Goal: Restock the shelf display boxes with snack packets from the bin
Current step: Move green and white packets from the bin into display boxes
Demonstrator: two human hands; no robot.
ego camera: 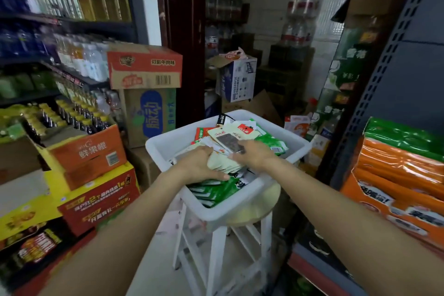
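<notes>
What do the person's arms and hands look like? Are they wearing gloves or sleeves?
No gloves. Both the left hand and the right hand are bare, and so are both forearms right down to the bottom of the picture. No sleeves show. I see no watch, bracelet or ring, though the picture is a bit blurry.

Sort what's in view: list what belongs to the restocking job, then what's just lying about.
Job:
white bin
cream packets
green packets
left hand
right hand

Lying about:
white stool
orange carton
bottles

Stocked shelves (72,19), stacked cartons (144,67), white tiled wall (336,19).
</notes>
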